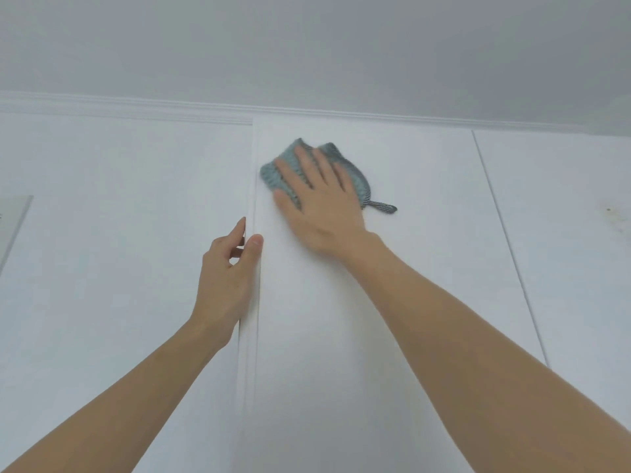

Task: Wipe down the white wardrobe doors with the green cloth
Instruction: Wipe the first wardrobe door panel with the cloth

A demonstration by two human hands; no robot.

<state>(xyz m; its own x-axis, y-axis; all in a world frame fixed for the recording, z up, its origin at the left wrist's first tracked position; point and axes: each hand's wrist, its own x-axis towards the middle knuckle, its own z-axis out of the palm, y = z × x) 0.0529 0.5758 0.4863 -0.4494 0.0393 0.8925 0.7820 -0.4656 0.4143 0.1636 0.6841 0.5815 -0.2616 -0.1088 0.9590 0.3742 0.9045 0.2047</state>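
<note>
A white wardrobe door (341,336) stands slightly ajar in the middle of the view. My right hand (321,196) lies flat with straight, spread fingers on the green cloth (273,172) and presses it against the door near its top left corner. The cloth's small hanging loop (384,207) sticks out to the right of the hand. My left hand (230,271) grips the door's left edge lower down, thumb on the front face and fingers curled round behind the edge.
A closed white door (119,268) lies to the left and another (580,250) to the right, past a thin vertical gap. A white moulding (136,107) runs along the top under the grey ceiling. A pale panel edge (13,220) shows at far left.
</note>
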